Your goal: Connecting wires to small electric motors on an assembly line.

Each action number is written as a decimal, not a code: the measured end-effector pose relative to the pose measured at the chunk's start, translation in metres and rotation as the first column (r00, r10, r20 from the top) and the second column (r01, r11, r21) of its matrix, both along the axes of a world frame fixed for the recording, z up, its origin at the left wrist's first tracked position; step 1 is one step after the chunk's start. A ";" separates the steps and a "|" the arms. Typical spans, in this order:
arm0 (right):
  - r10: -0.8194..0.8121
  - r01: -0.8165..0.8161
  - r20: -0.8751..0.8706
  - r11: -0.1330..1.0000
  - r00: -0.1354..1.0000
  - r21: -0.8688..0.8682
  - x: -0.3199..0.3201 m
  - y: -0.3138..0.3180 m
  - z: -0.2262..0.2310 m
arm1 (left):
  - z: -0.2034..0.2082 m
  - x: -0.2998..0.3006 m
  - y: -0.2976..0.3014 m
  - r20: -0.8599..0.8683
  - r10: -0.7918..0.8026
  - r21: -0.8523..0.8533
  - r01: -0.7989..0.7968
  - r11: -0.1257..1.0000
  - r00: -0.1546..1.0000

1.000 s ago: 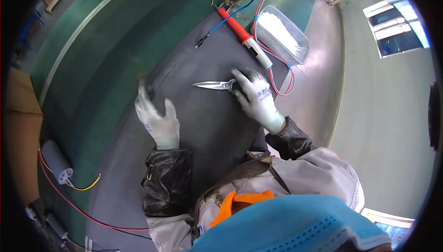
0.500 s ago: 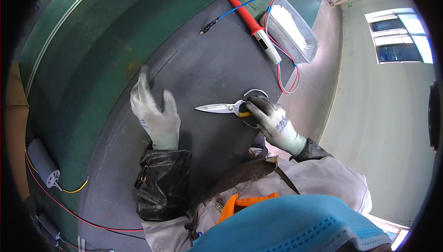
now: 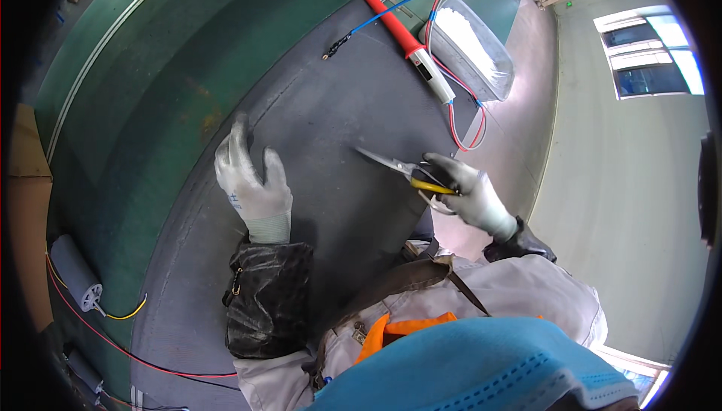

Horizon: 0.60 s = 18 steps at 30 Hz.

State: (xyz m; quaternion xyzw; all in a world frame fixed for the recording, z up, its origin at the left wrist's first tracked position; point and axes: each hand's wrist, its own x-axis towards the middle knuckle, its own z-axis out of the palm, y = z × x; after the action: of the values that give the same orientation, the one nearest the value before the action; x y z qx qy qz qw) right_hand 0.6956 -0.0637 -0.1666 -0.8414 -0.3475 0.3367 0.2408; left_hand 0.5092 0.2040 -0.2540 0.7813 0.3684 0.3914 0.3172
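Observation:
My right hand (image 3: 475, 194), in a white glove with grey-coated fingers, grips a pair of scissors (image 3: 423, 180) by the handles. Yellow shows on the inner side of those handles, and the silver blades point up and left above the dark mat (image 3: 331, 110). My left hand (image 3: 252, 170) wears the same kind of glove. Its fingers and thumb are spread over the left part of the mat, with nothing in them.
A red and white probe-like tool (image 3: 410, 46) with cables lies at the far right of the mat, beside a clear plastic bin (image 3: 474, 50) of white pieces. A blue lead (image 3: 406, 5) crosses the tool. Grey cylinders (image 3: 77, 272) with wires stand at left near a cardboard box (image 3: 30, 215).
My right hand has moved right and slightly down with the scissors, lifting and tilting them so the blades slant up-left. My left hand has hardly moved.

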 end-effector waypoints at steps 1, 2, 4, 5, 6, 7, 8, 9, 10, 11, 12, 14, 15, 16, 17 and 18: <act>-0.248 0.237 -0.391 0.968 0.886 -0.077 0.004 0.006 0.013 | -0.001 0.001 0.001 0.002 0.000 0.000 0.000 1.000 1.000; -0.254 0.356 -0.539 0.930 0.803 0.093 0.002 0.013 0.016 | -0.002 0.002 0.001 -0.025 0.005 -0.008 -0.005 1.000 1.000; -0.122 0.310 -0.510 0.902 0.852 0.300 0.006 0.022 0.021 | 0.000 0.003 0.003 -0.051 0.010 -0.006 -0.010 1.000 0.999; 0.002 0.249 -0.453 0.833 0.891 0.494 0.007 0.029 0.025 | 0.002 0.003 0.004 -0.035 0.005 0.004 -0.004 1.000 0.999; 0.171 0.242 -0.454 0.658 0.874 0.713 0.006 0.037 0.027 | 0.004 0.004 0.004 -0.017 -0.002 0.017 0.002 1.000 1.000; 0.131 0.320 -0.496 0.619 0.858 0.717 -0.003 0.050 0.045 | 0.002 0.003 0.005 -0.020 -0.003 0.035 0.004 0.999 1.000; 0.221 0.173 -0.343 0.554 0.913 0.815 0.002 0.053 0.047 | 0.000 0.004 0.004 -0.006 0.002 0.022 -0.002 1.000 1.000; 0.293 0.015 -0.172 0.470 0.941 0.883 0.011 0.058 0.050 | 0.001 0.006 0.003 0.009 0.006 0.012 -0.006 1.000 1.000; 0.375 -0.298 0.152 0.371 0.915 0.879 0.028 0.061 0.054 | 0.004 0.006 0.002 0.010 0.001 0.012 -0.001 1.000 1.000; 0.324 -0.322 0.168 0.514 0.931 0.795 0.027 0.052 0.072 | 0.004 0.006 0.002 0.018 -0.005 0.037 0.004 0.999 1.000; 0.280 -0.399 0.294 0.488 0.914 0.776 0.027 0.052 0.081 | 0.003 0.006 0.003 0.017 -0.001 0.035 0.000 0.999 1.000; 0.217 -0.470 0.417 0.439 0.883 0.766 0.020 0.051 0.091 | -0.002 0.000 0.001 0.006 0.025 0.056 -0.025 0.998 1.000; 0.180 -0.439 0.402 0.433 0.898 0.787 0.017 0.047 0.097 | -0.004 0.000 0.000 0.019 0.014 0.084 -0.016 0.996 1.000; 0.143 -0.409 0.387 0.425 0.911 0.808 0.015 0.044 0.104 | -0.006 0.000 0.000 0.025 0.012 0.072 -0.014 0.997 1.000; 0.122 -0.416 0.403 0.406 0.907 0.813 0.016 0.043 0.111 | -0.007 0.001 0.000 0.031 0.009 0.061 -0.011 0.998 0.999; 0.133 -0.519 0.504 0.310 0.853 0.797 0.021 0.044 0.118 | -0.010 0.003 -0.001 0.042 0.000 0.044 -0.002 0.999 0.999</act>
State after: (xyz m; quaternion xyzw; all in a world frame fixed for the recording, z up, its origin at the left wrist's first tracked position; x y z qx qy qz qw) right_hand 0.7162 -0.0201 -0.0490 -0.5197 -0.6755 -0.0232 0.5226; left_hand 0.5121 0.2027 -0.2643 0.7795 0.3534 0.4161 0.3073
